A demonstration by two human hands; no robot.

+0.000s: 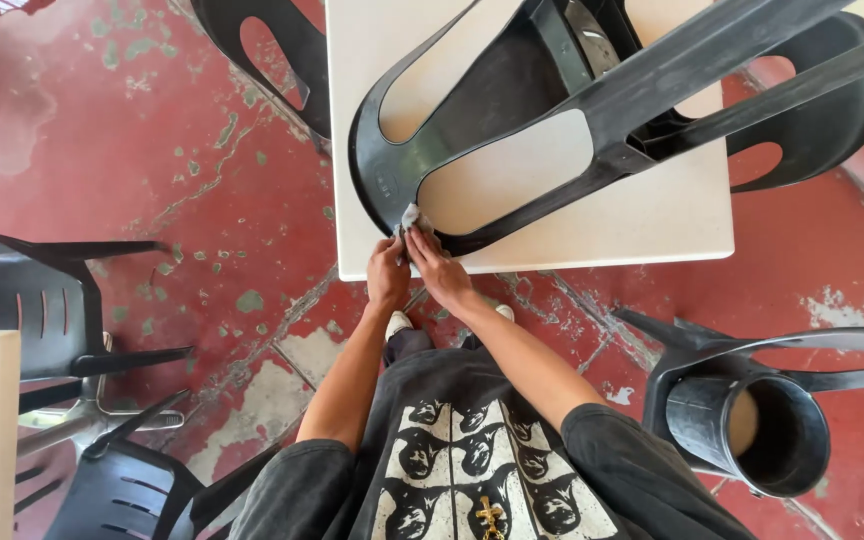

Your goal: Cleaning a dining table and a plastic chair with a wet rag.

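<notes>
Both the left hand [388, 275] and right hand [436, 266] pinch a small grey cloth [411, 217] against the upturned black chair [552, 110] at the white table [512, 250] edge's 7 o'clock corner, where hard rubbing could probably slide it off

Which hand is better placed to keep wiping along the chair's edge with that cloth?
Probably the right hand: its fingers press the grey cloth onto the black chair rim. The left hand only pinches beside it.
</notes>
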